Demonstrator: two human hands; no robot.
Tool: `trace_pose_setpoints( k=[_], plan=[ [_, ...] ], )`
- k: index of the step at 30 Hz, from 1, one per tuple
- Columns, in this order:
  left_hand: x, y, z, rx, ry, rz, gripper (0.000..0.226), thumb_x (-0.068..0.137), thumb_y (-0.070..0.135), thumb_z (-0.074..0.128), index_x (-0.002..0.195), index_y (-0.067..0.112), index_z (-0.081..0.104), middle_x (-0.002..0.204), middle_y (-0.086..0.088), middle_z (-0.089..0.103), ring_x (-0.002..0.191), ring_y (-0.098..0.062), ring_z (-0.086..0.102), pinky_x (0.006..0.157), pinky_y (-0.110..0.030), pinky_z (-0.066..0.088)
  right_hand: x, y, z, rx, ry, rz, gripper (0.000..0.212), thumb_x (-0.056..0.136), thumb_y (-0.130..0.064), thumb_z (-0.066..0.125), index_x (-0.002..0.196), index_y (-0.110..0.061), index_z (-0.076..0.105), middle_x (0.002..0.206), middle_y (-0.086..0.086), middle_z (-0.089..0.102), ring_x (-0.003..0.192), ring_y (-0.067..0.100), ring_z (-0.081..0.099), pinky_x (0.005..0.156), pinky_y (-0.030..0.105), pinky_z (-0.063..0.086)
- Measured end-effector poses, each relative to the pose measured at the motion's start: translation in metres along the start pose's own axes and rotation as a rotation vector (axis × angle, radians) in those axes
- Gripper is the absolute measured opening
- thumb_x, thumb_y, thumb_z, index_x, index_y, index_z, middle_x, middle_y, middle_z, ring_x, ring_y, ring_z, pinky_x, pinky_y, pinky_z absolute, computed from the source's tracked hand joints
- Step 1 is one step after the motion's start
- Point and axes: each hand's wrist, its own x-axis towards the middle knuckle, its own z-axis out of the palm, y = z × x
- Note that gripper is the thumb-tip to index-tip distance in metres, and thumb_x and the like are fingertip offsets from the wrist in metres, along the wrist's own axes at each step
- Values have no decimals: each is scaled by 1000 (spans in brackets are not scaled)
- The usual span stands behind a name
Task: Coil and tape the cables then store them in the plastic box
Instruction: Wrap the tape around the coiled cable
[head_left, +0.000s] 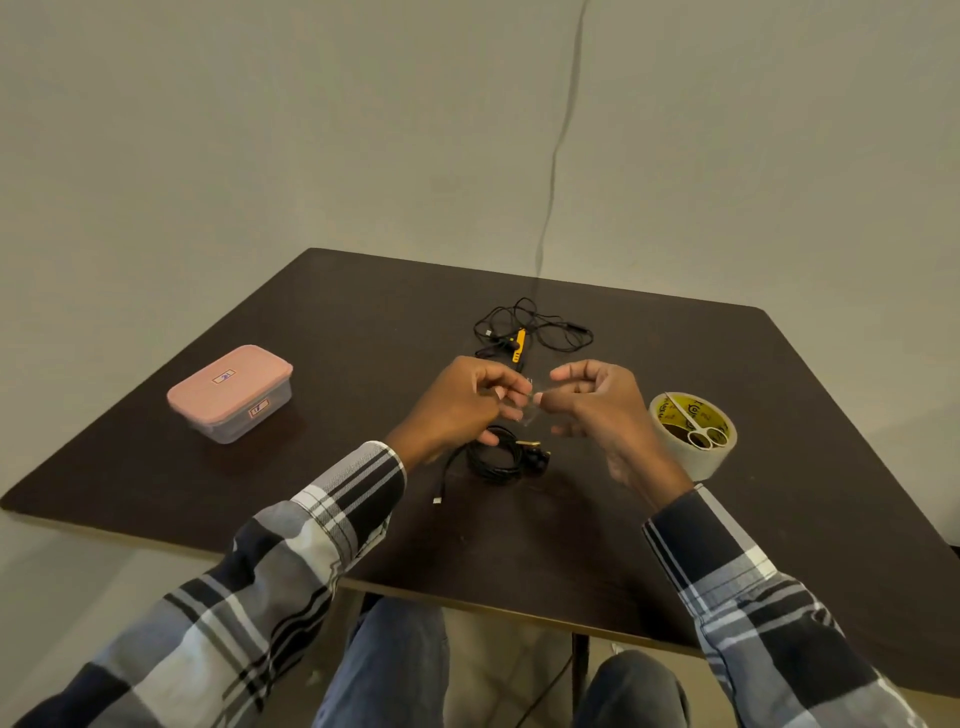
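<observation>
**Tape strip ready, coil waiting below**

Both hands are raised just above the table (779, 519). The left hand (462, 400) and right hand (597, 400) each pinch an end of a short clear tape strip (530, 402), stretched between the fingertips. The strip is nearly transparent, so its exact edges are hard to make out.

Directly beneath the hands lies the coil (496, 460), a black cable wound into a small bundle, with one free end trailing towards the person and plugs at its right side. Nobody is holding it, so it may spring loose. A second cable (535, 325), still a loose tangle with a yellow part, lies farther back. The box (231, 393), pink lid on, sits well to the left. The tape roll (693, 434) stands near the right hand, with scissors (696, 428) resting on top of it.

The step in hand looks like binding the coil. To do it well, keep the strip taut so it does not fold onto itself, lower it across the thickest part of the loops, and wrap both ends under until they meet. One hand will probably need to free itself early to steady the loops. Tucking the trailing end in first would give a neater bundle.
</observation>
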Motion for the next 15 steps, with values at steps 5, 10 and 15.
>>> trace_pose_setpoints(
  k=[5, 10, 15],
  plan=[
    [4, -11, -11, 101, 7, -76, 45, 98, 5, 50, 141, 16, 50, 121, -1, 69, 98, -14, 70, 66, -36, 61, 0, 3, 4, -11, 32, -12, 25, 78, 0, 79, 98, -8, 65, 76, 7, 68, 73, 16, 69, 60, 31, 59],
    [2, -28, -26, 525, 95, -10, 38, 93, 36, 63, 127, 18, 64, 112, 2, 72, 101, -12, 67, 94, -36, 53, 1, 7, -1, 15, -14, 3, 30, 79, 2, 77, 105, -7, 65, 79, 7, 70, 79, 17, 70, 66, 34, 61],
    [-4, -35, -9, 797, -38, -44, 32, 88, 52, 63, 101, 26, 75, 90, 4, 68, 79, -12, 62, 61, -27, 45, 1, 16, 10, 64, -47, -13, 37, 78, 9, 73, 111, -5, 64, 79, 3, 71, 80, 18, 69, 70, 33, 60]
  ],
)
